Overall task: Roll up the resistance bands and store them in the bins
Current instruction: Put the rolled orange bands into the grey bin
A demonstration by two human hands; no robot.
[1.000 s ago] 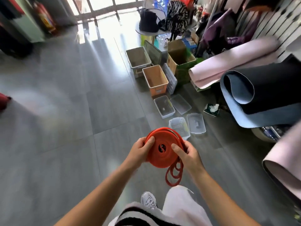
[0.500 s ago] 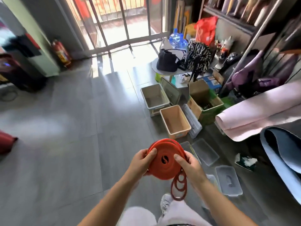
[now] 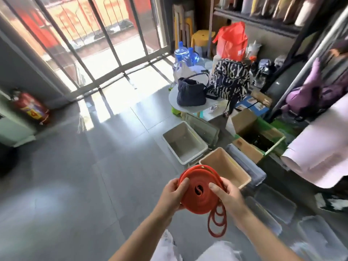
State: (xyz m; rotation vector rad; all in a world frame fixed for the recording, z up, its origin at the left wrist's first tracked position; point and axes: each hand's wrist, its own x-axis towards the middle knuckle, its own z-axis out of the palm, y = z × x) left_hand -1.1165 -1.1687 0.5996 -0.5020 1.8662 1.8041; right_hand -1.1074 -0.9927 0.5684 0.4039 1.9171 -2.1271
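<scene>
Single head view I'm watching: looks forward and down, hands close at lower centre, floor (image 3: 94,166) filling the left.

Matt rubbery band (image 3: 199,193), glossy tiled floor (image 3: 84,176)

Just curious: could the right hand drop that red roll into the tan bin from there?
Probably yes: the tan bin sits open-topped just beyond the right hand, nothing between them, though both hands hold the red band roll.

Left hand (image 3: 170,194) and right hand (image 3: 228,196) gripping coiled red resistance band (image 3: 197,196), tan bin (image 3: 224,169) beyond
</scene>
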